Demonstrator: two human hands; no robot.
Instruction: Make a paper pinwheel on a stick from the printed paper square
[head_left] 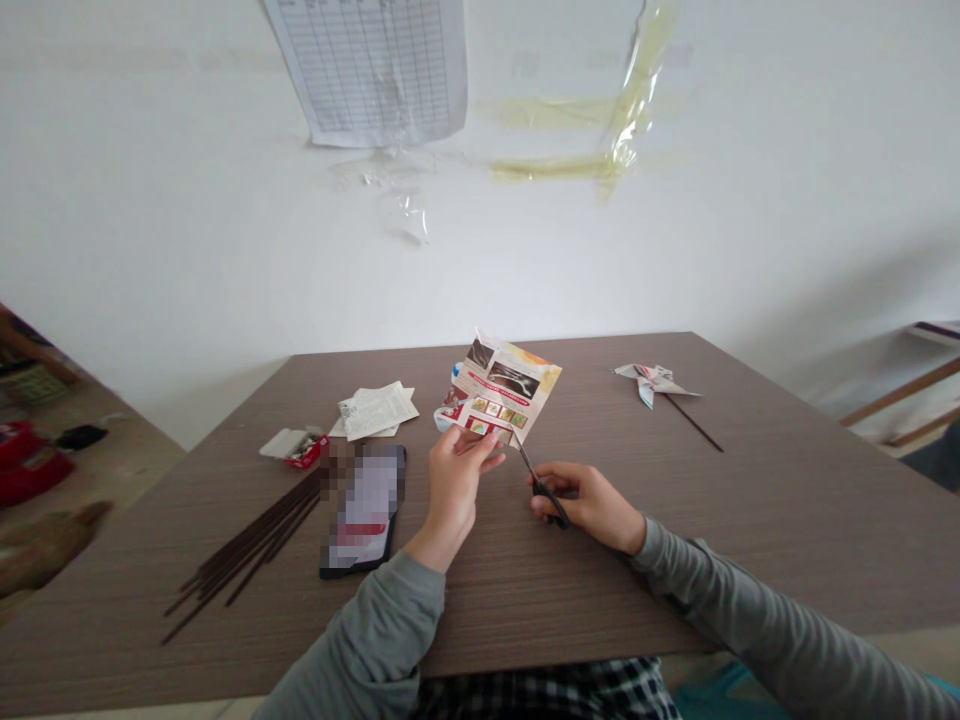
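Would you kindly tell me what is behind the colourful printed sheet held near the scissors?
At the left side of the printed sheet, something blue and a whitish edge peek out. The sheet covers the rest, so I cannot tell what they belong to.

Both arms [742, 610], in long grey fabric sleeves [375, 625], reach over the front edge of the brown wood-grain table [787, 530]. Bare left hand [456, 478] points toward back edge, thumb and fingers pinched. Bare right hand [596, 507] sits just beside, closer to right edge, fingers curled, forearm slanting inward.
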